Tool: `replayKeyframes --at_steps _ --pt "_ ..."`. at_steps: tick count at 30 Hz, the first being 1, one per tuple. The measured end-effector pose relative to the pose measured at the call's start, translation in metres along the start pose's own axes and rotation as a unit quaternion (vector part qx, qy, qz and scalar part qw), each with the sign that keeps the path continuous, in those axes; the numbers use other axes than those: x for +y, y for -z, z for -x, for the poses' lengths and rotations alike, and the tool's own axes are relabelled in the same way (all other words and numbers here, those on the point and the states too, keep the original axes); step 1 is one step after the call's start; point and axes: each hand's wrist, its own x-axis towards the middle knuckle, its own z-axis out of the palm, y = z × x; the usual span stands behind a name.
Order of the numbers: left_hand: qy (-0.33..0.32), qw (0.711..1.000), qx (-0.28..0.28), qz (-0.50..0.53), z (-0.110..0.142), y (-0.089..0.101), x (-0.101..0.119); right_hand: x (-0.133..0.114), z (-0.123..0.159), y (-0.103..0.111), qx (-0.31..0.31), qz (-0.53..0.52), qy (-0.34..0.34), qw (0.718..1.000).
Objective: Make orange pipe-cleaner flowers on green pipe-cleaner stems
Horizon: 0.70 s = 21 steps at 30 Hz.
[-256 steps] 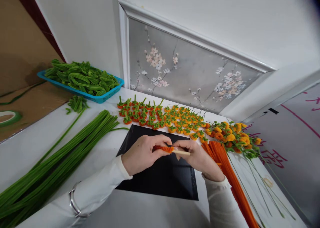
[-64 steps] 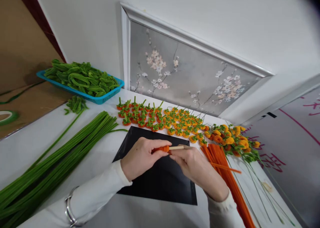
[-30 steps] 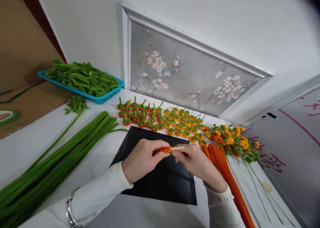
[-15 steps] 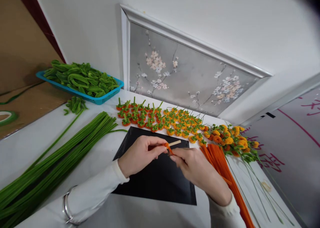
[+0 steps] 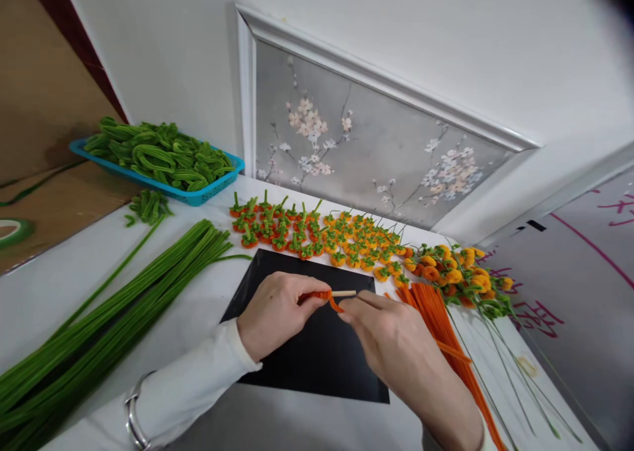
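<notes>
My left hand (image 5: 275, 309) is closed on a thin wooden stick (image 5: 343, 294) with an orange pipe cleaner (image 5: 333, 300) coiled around it. My right hand (image 5: 396, 345) pinches the loose orange end just right of the coil. Both hands hover over a black mat (image 5: 317, 345) on the white table (image 5: 49, 286). The stick's bare tip points right. Part of the coil is hidden in my left fingers.
Long green pipe cleaners (image 5: 113, 312) lie at the left. A blue basket (image 5: 212, 187) holds bent green pieces. Rows of small orange-and-green pieces (image 5: 317, 236) sit behind the mat. Straight orange pipe cleaners (image 5: 446, 339) and stemmed yellow-orange flowers (image 5: 460, 273) lie at the right.
The orange coil on the stick looks shorter, with a loose end now sticking out. My right hand has shifted its pinch from the stick to that end and moved forward.
</notes>
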Motion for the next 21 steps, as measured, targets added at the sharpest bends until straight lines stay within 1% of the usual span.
replayKeyframes --at_steps 5,7,9,11,14,18,21 --pt "-0.039 0.999 -0.011 -0.01 0.002 -0.002 -0.001 0.015 -0.008 -0.009 0.107 -0.084 -0.01 0.991" --pt "-0.047 0.999 -0.01 -0.004 0.002 -0.002 -0.001 0.021 -0.012 -0.012 0.135 -0.119 -0.015 0.984" --pt "-0.053 0.999 -0.014 0.001 0.002 -0.001 0.001 0.026 -0.016 -0.013 0.144 -0.148 -0.02 0.978" --pt "-0.058 0.998 -0.034 0.006 0.002 0.001 0.003 0.031 -0.018 -0.015 0.133 -0.172 -0.031 0.976" --pt "-0.058 0.996 -0.062 0.023 0.002 0.002 0.008 0.038 -0.019 -0.019 0.083 -0.205 -0.056 0.974" --pt "-0.034 0.996 -0.062 0.051 0.003 0.001 0.011 0.044 -0.018 -0.025 -0.012 -0.236 -0.062 0.97" --pt "-0.005 0.996 -0.062 0.059 0.004 0.0 0.011 0.045 -0.017 -0.025 -0.046 -0.226 -0.059 0.971"
